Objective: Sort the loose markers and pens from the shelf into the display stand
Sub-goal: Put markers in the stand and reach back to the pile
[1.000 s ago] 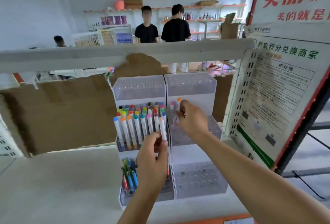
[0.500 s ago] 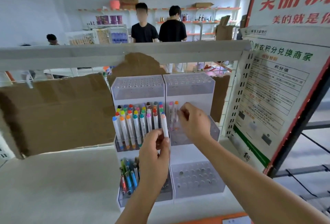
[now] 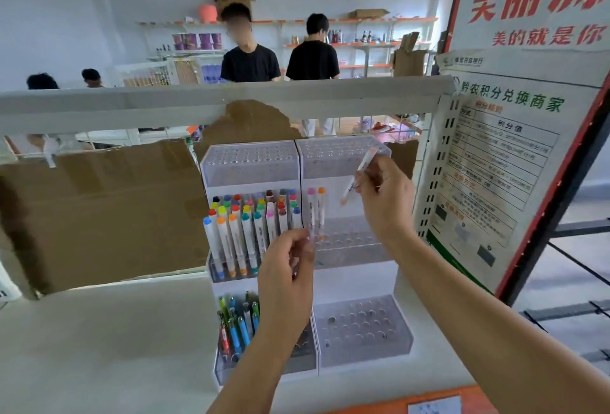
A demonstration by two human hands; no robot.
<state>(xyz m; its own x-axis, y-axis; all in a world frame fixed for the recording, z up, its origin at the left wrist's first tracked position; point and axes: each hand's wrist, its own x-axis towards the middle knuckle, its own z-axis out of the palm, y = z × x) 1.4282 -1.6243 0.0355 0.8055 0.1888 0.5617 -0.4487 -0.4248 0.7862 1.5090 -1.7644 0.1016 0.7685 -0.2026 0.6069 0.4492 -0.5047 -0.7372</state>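
Right hand (image 3: 384, 197) is raised in front of the display stand (image 3: 350, 278), level w/ its upper right tier; we note its fingers pinching a white marker (image 3: 358, 176) near mid-barrel. Marker is tilted, pale-orange cap up and to the right, lower tip down-left, clear of the holes and touching no tier.

Left hand (image 3: 287, 268) sits lower, at the stand's centre divider, fingers curled. We see its fingertips at the base of a pink-capped marker (image 3: 311, 212) standing upright in the mid right tier; grip looks like a pinch, but blur keeps us from being certain. An orange-capped marker (image 3: 321, 210) stands just beside it, same tier, upright.

Mid left tier holds a dense block of upright colour-capped markers (image 3: 251, 225), approx. full. Bottom left tier holds a bunch of pens (image 3: 236, 324), partly behind the left forearm. Bottom right tier (image 3: 363, 329) shows open holes. Both top tiers are likewise perforated.

Stand rests on the white shelf (image 3: 99, 347), toward its back right. Brown cardboard (image 3: 99, 212) lines the shelf's rear edge on the left. Printed notice (image 3: 495, 182) hangs at the right edge. Two persons in black shirts (image 3: 251, 63) stand beyond the shelf, well apart from it.
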